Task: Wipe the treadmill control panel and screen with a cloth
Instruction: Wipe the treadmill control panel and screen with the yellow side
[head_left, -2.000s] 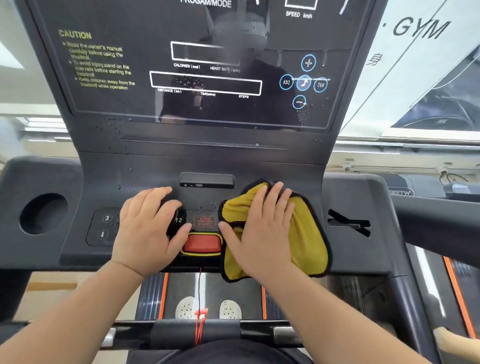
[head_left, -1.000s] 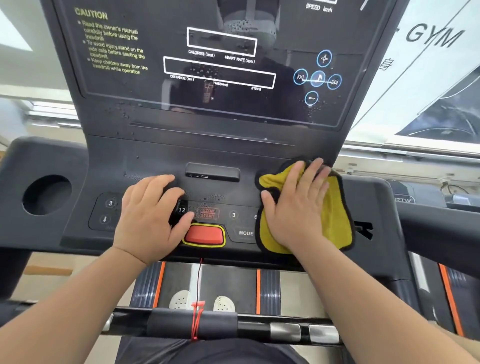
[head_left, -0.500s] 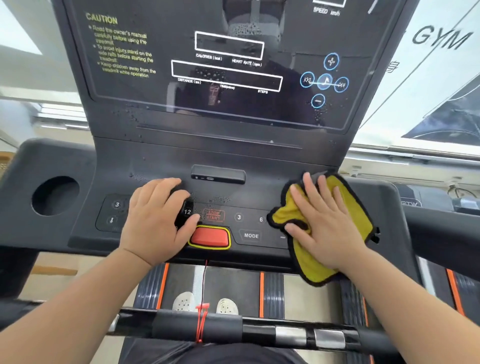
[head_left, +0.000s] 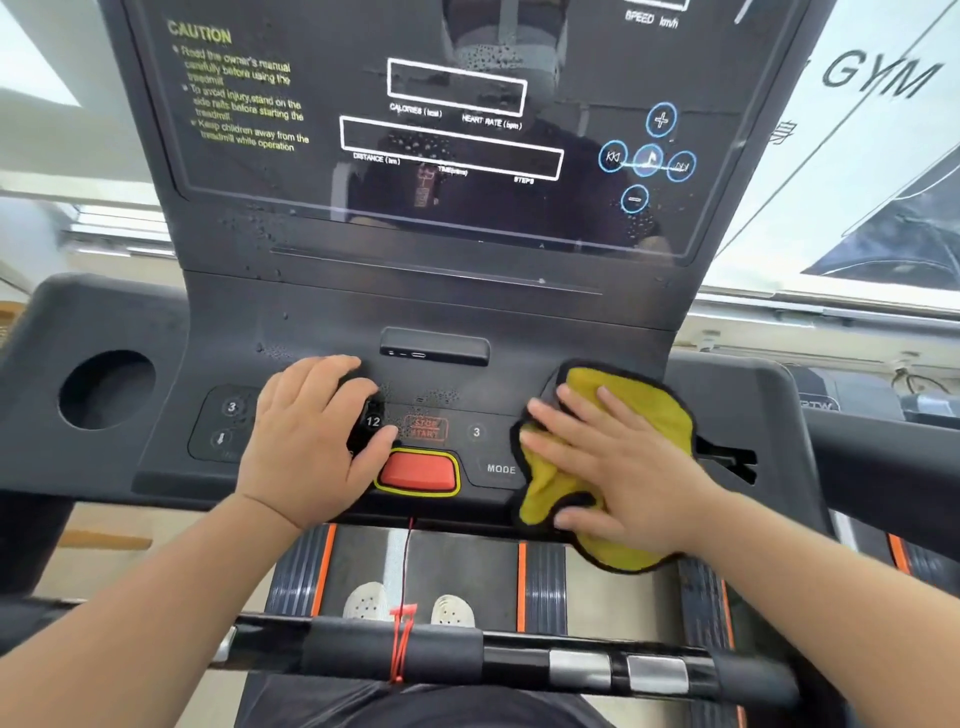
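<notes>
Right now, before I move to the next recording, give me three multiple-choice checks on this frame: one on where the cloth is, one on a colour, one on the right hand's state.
1. Where is the cloth?
A. on the screen
B. on the right side of the control panel
C. in the cup holder

2. The big button under STOP/START is:
A. green
B. blue
C. red with a yellow rim

3. The right hand is:
A. flat on the cloth, fingers straight
B. fisted round the cloth
C. lifted off the cloth

Key: 1 B, the cloth lies just right of the MODE key; 2 C, its face is red inside a yellow border; 3 A, straight fingers press the cloth down.
</notes>
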